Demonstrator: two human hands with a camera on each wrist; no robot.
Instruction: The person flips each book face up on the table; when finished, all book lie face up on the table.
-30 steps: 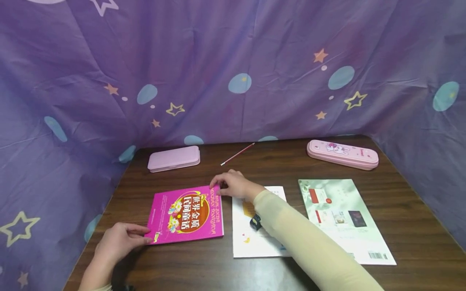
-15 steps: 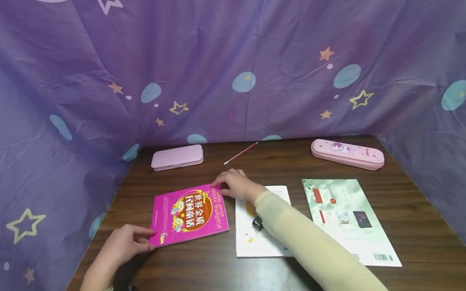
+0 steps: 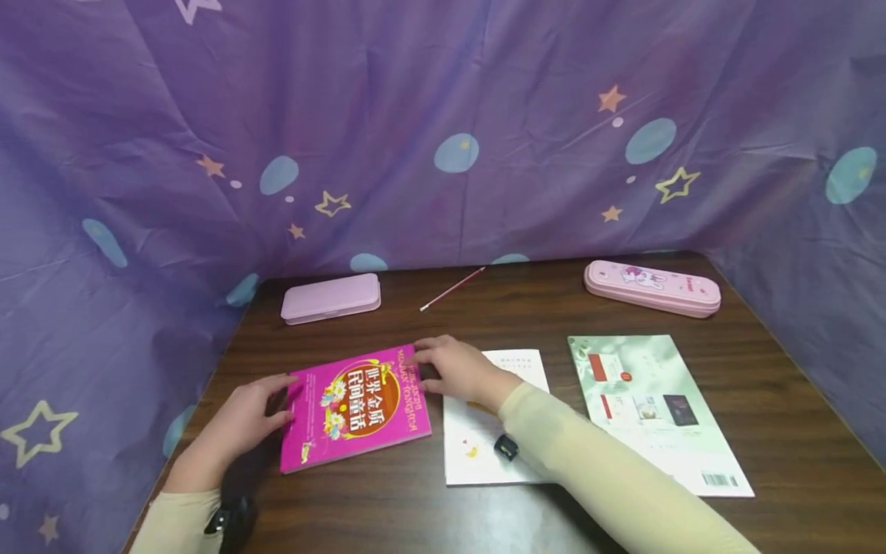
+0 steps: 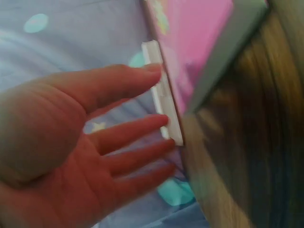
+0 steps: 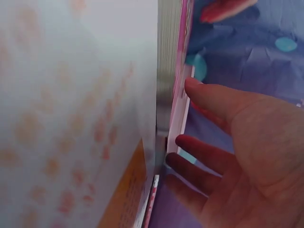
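A pink storybook (image 3: 360,408) lies cover up on the table, turned slightly askew, with large white Chinese characters on it. My left hand (image 3: 238,423) is at its left edge, fingertips at the upper part and thumb below. In the left wrist view the left hand's fingers (image 4: 133,133) extend straight beside the pink cover (image 4: 199,38). At the book's right edge is my right hand (image 3: 460,373), fingers near the far corner and thumb lower down. The right wrist view shows the right thumb (image 5: 213,97) and fingers spread beside the book's page edges (image 5: 166,61). Neither hand curls around it.
Under the right forearm lies a white booklet (image 3: 477,462), and right of it a pale green book (image 3: 664,415). At the back are a plain pink case (image 3: 332,298), a pencil (image 3: 452,290) and a rabbit-print pencil case (image 3: 651,287). A purple curtain (image 3: 388,92) hangs behind.
My left hand has moved from the book's near left corner up along its left edge. The right fingers have opened at the far corner. The book has turned slightly counterclockwise.
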